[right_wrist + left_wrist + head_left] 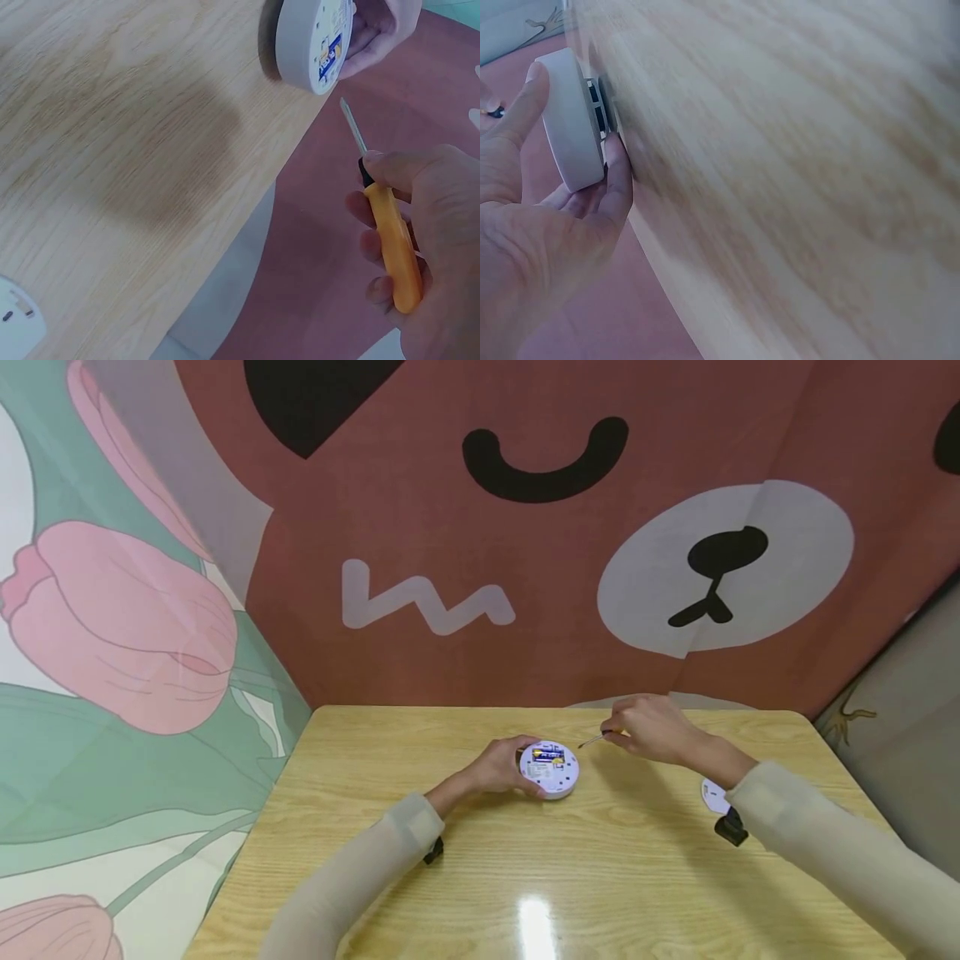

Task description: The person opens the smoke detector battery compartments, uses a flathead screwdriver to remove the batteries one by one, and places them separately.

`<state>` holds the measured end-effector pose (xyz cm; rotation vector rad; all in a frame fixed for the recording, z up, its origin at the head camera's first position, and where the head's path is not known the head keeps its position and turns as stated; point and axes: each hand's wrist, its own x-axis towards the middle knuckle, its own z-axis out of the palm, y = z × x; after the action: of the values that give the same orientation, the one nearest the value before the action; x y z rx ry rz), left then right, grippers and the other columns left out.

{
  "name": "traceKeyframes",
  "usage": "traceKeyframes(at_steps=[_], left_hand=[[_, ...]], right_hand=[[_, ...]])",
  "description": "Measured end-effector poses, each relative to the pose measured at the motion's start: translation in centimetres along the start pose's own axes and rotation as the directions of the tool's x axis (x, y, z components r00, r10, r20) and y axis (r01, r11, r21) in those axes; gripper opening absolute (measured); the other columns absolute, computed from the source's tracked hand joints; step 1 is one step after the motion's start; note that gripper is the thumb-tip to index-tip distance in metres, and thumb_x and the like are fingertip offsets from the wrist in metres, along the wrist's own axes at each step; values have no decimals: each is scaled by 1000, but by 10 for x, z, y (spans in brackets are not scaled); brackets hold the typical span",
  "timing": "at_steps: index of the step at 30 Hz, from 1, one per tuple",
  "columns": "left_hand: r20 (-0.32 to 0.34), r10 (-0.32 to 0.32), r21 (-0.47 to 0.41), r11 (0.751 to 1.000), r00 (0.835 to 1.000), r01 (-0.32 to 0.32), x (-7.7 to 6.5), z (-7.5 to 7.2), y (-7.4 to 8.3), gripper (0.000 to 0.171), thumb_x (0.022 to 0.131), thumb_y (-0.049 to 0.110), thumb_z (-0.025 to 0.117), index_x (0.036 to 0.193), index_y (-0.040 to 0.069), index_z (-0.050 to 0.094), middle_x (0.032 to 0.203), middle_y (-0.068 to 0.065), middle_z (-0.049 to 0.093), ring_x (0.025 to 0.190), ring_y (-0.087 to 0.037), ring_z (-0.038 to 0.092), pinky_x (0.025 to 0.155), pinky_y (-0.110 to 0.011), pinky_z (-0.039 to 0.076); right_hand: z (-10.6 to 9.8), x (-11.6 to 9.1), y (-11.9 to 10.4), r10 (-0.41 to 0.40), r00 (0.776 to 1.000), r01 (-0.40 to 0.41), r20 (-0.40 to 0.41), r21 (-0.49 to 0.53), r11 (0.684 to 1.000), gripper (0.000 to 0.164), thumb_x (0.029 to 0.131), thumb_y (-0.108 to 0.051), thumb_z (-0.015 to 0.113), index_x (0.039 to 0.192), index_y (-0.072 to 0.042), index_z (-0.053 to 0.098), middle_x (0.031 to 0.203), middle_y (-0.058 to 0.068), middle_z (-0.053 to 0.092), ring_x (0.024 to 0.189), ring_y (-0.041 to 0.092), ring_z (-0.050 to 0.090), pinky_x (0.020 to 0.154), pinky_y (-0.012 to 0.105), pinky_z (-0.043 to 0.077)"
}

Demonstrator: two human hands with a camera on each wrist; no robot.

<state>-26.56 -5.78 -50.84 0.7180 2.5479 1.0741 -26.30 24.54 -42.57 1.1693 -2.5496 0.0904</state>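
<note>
My left hand [495, 767] grips a round white battery-powered device [551, 778] by its side, thumb and fingers around the rim. A blue-and-yellow battery [548, 756] shows in its upturned face. In the left wrist view the thumb lies on the rim of the device [568, 124], and fingertips touch a narrower part on its underside, close over the table. To its right, my right hand [648, 727] holds a screwdriver with a yellow handle [395, 251], its metal shaft [352, 126] pointing toward the device. The screwdriver tip is apart from the device.
A white flat piece with a rounded edge [715, 796] lies on the wooden table [465, 877] at the right, partly behind the right forearm. A printed cloth [450, 668] hangs behind the table's far edge. Black wrist cameras [731, 828] sit below both sleeves.
</note>
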Motion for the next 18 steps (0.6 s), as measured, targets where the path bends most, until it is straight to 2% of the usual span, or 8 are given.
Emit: traceKeyframes(at_steps=[3, 9, 14, 18], left_hand=[[-6, -3, -8, 1000, 1000, 3, 0, 1, 0, 99, 71, 33, 102, 154, 9, 54, 145, -6, 64, 132, -19, 59, 112, -33, 46], [-23, -13, -11, 1000, 1000, 13, -1, 1, -1, 97, 69, 31, 103, 151, 10, 57, 143, -5, 67, 130, -18, 60, 112, -33, 46], [-19, -20, -11, 1000, 1000, 20, -1, 1, 0, 98, 69, 33, 103, 152, 11, 56, 145, -5, 65, 134, -20, 58, 114, -36, 45], [-17, -15, -13, 1000, 1000, 15, 0, 0, 0, 99, 69, 34, 103, 153, 11, 56, 144, -5, 66, 133, -20, 59, 113, -36, 46]], right_hand=[[2, 4, -2, -10, 1000, 10, 9, -10, 1000, 9, 83, -16, 92, 88, -19, 85, 81, -5, 71, 66, 10, 63, 52, 26, 45], [6, 11, -6, -29, 999, 30, 33, -40, 999, 8, 84, -18, 89, 83, -22, 83, 75, -7, 67, 60, 7, 56, 47, 23, 33], [6, 17, -11, -42, 998, 45, 52, -43, 998, 19, 86, -17, 87, 73, -25, 75, 69, -8, 61, 57, 6, 47, 47, 23, 23], [6, 21, -14, -34, 995, 37, 91, -37, 999, 20, 88, -18, 86, 73, -25, 75, 69, -9, 60, 57, 5, 45, 48, 23, 23]])
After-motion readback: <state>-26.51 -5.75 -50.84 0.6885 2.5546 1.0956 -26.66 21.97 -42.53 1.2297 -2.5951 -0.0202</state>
